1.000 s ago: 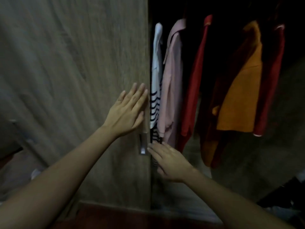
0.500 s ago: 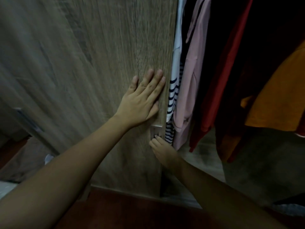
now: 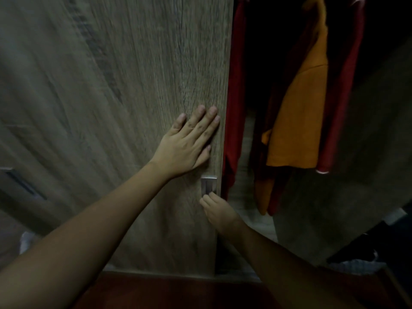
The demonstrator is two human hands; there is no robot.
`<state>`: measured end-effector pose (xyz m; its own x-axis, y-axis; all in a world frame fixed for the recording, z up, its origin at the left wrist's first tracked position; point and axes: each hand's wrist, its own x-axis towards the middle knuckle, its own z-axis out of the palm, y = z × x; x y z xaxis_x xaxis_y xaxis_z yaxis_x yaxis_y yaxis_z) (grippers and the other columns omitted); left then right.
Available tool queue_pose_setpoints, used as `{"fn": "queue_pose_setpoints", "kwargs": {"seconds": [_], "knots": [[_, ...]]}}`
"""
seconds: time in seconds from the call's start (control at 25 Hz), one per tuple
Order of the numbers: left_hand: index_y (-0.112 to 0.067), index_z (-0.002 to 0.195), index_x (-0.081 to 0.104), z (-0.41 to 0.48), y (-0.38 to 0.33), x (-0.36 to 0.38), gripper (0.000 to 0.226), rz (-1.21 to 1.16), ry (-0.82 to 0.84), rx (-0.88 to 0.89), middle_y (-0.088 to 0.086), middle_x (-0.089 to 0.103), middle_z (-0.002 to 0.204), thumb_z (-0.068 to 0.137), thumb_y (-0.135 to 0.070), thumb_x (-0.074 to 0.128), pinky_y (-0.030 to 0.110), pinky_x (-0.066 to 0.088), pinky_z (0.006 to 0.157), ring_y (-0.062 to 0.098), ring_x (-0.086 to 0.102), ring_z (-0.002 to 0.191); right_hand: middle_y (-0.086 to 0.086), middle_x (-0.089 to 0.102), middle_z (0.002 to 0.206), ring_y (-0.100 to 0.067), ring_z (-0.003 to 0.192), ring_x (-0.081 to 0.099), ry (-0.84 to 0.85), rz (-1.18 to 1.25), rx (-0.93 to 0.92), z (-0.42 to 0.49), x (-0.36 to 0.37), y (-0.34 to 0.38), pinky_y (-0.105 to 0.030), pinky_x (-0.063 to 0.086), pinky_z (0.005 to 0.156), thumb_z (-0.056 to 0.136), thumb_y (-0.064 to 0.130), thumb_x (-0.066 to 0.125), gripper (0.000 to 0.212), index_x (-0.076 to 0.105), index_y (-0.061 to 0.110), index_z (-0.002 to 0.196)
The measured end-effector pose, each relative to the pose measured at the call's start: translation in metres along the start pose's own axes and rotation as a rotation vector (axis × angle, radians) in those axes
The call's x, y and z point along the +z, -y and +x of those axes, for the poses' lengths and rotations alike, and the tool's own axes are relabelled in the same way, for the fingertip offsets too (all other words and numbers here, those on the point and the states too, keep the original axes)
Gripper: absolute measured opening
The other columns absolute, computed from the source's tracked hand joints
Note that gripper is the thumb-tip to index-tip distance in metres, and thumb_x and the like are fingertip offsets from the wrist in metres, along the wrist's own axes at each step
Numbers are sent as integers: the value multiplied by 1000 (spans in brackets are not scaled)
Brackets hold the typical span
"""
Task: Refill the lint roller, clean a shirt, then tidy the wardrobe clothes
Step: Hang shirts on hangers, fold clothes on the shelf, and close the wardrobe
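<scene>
A red garment hangs straight down just right of the fingers of the left hand. An orange garment hangs farther right, flanked by dark red cloth.

wardrobe | hung inside: red garment, orange garment | below: reddish floor

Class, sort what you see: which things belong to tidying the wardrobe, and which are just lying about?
Job in hand: wardrobe door, metal handle, left hand flat on the door, right hand at the handle, red garment, orange garment.
Lying about: white thing low at left, pale cloth at lower right.
</scene>
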<state>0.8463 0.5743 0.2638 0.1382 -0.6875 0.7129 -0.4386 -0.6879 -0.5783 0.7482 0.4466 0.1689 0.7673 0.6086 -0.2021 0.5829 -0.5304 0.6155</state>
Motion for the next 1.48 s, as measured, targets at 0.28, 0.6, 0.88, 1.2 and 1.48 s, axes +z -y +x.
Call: {"fn": "queue_pose_setpoints", "kwargs": {"seconds": [0.28, 0.6, 0.88, 1.2, 1.48], "knots": [[-8, 150, 12, 86, -100, 17, 63, -10, -110, 126, 9, -9, 158, 97, -36, 31, 37, -2, 115, 20, -6, 146, -16, 25, 151, -30, 139, 23, 145, 25, 34, -106, 65, -51, -40, 13, 118, 96, 19, 39, 51, 25, 2, 143], [-10, 149, 19, 182, -218, 31, 59, -52, -176, 143, 7, 6, 157, 97, -35, 33, 36, 4, 114, 19, -3, 146, -17, 30, 148, -31, 137, 27, 216, 89, 158, -213, 142, -98, -42, 17, 117, 94, 19, 46, 51, 32, 2, 140], [-8, 148, 17, 231, -277, 32, 58, -79, -186, 130, 4, 19, 155, 98, -33, 30, 36, 6, 113, 19, -1, 145, -18, 38, 138, -31, 128, 34, 215, 69, 190, -265, 177, -128, -40, 22, 114, 96, 22, 40, 49, 33, -3, 137], [-5, 148, 13, 251, -307, 32, 61, -28, -175, 114, 9, 4, 157, 97, -32, 30, 38, -2, 116, 23, -8, 145, -17, 42, 133, -31, 122, 38, 183, 33, 163, -291, 201, -142, -40, 26, 111, 96, 20, 39, 43, 39, -2, 133], [-5, 148, 12, 259, -322, 27, 65, -30, -132, 61, 8, 22, 151, 94, -33, 34, 40, -5, 115, 24, -10, 145, -15, 42, 132, -30, 122, 37, 233, 21, 206, -300, 212, -144, -40, 25, 111, 95, 23, 41, 44, 42, 1, 133]]}}
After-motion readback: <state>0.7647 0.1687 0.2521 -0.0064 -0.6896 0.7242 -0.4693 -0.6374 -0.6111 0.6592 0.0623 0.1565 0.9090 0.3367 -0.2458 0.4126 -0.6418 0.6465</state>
